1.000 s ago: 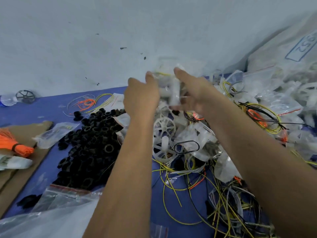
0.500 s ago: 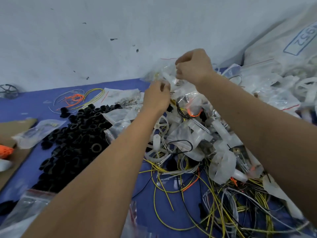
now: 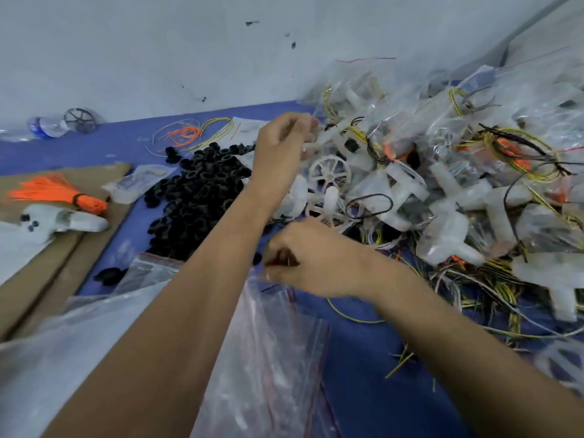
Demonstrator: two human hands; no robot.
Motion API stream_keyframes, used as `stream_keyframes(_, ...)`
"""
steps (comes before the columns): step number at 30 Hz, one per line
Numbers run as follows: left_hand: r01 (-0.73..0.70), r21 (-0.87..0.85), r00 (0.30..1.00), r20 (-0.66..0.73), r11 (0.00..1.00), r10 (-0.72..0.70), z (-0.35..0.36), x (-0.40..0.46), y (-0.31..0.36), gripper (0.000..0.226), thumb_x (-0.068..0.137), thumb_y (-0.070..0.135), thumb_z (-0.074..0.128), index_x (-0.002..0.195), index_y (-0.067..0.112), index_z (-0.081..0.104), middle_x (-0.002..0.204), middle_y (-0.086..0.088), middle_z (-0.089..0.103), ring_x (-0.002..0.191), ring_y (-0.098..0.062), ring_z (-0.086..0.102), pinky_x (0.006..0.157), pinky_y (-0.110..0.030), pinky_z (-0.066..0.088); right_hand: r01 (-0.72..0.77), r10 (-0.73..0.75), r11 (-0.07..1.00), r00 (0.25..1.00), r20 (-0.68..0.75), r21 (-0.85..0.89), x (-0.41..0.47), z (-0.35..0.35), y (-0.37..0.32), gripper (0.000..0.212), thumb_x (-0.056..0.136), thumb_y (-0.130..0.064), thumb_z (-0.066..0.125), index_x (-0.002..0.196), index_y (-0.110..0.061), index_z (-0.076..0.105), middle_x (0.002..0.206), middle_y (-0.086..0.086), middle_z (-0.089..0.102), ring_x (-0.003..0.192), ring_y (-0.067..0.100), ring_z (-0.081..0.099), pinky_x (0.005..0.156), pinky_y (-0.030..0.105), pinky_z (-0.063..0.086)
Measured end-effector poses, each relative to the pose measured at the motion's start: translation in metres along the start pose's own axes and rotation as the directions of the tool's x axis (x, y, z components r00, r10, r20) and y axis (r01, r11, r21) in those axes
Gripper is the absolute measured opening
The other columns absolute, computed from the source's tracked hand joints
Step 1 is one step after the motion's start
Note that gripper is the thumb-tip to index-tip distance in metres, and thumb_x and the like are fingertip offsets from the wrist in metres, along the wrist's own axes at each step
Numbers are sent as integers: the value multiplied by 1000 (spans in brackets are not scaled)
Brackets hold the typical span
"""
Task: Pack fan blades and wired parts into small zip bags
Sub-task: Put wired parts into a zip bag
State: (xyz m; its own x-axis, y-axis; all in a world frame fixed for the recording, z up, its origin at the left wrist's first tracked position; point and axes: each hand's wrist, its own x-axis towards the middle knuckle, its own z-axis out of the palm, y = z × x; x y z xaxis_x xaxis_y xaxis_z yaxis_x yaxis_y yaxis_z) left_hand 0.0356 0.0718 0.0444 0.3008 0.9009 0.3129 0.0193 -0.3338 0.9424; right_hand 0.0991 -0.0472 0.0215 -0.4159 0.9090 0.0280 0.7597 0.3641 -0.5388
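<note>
My left hand reaches to the edge of the heap of white fan blades and wired parts. Its fingers are curled round a white plastic part that sticks out by the palm. My right hand is lower and nearer to me, blurred. Its curled fingers pinch the top edge of a clear zip bag with a red strip, which lies on a stack of such bags. Many filled bags are piled at the back right against the wall.
A heap of black rings lies left of my left arm on the blue mat. Cardboard at the left holds an orange wire bundle. Loose yellow and black wires sprawl at the right. A plastic bottle stands by the wall.
My right hand has dropped from the top of the heap down to the zip bags near me. My left hand stays at the heap. The view has shifted to the left.
</note>
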Motion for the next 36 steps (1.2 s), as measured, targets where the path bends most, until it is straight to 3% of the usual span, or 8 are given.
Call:
stream_keyframes(4, 20, -102, 1000, 7, 995, -19, -14, -21, 7, 28, 109, 21, 46, 97, 9, 69, 97, -10, 72, 83, -19, 68, 70, -30, 55, -28, 21, 987, 999, -46, -160, 2, 47, -19, 53, 73, -73, 70, 85, -23, 61, 85, -8, 60, 77, 16, 56, 66, 35, 47)
stream_keyframes(9, 39, -166, 999, -13, 985, -42, -13, -32, 8, 30, 109, 25, 47, 97, 8, 68, 85, -6, 71, 72, -18, 63, 62, -27, 51, -47, 91, 958, 985, -146, 282, 6, 56, -13, 12, 81, -18, 79, 80, -9, 72, 73, -3, 67, 65, 11, 57, 65, 31, 49)
stream_keyframes(12, 38, -187, 999, -29, 982, -45, -7, -31, 10, 32, 109, 25, 47, 102, 2, 68, 84, -5, 71, 69, -17, 63, 60, -26, 50, -81, 147, 948, 969, -197, 307, 2, 42, -1, 4, 83, -5, 75, 80, -5, 77, 69, 2, 71, 60, 10, 58, 62, 28, 46)
stream_keyframes(16, 25, -209, 999, -41, 978, -34, 4, -35, 12, 33, 109, 25, 47, 102, -1, 68, 83, -9, 69, 68, -19, 60, 59, -27, 48, -145, 225, 948, 936, -273, 285, -9, 20, 20, 11, 90, -3, 64, 90, -8, 74, 63, 7, 66, 53, 9, 47, 59, 26, 41)
stream_keyframes(20, 41, -277, 995, -73, 960, -63, 16, -40, 7, 33, 109, 23, 48, 100, -3, 67, 82, -13, 67, 65, -21, 58, 56, -28, 47, -145, 258, 932, 909, -327, 332, -16, 9, 32, 10, 89, -8, 66, 87, -18, 64, 51, -14, 57, 46, 1, 48, 52, 14, 34)
stream_keyframes(24, 43, -271, 995, -80, 962, -67, 22, -44, -3, 33, 109, 23, 48, 99, -1, 67, 84, -15, 68, 68, -26, 59, 60, -34, 45, -125, 242, 945, 889, -389, 304, -13, 18, 35, 20, 77, -12, 84, 75, -16, 65, 61, -8, 60, 52, 4, 50, 57, 22, 43)
stream_keyframes(30, -10, -235, 994, -108, 972, -16, 19, -41, -10, 31, 108, 21, 49, 96, 0, 68, 77, -9, 69, 61, -20, 61, 53, -27, 47, -179, 296, 948, 802, -519, 264, -14, 17, 46, 10, 85, -10, 72, 77, -16, 69, 62, 0, 67, 61, 20, 63, 63, 35, 52)
stream_keyframes(36, -60, -164, 992, -119, 985, 40, 16, -36, -15, 28, 106, 20, 52, 89, 7, 69, 75, -5, 69, 63, -18, 58, 53, -25, 44, -286, 211, 958, 735, -644, -12, -21, 8, 49, 27, 101, -26, 53, 82, -9, 63, 68, 8, 62, 68, 33, 58, 62, 44, 48)
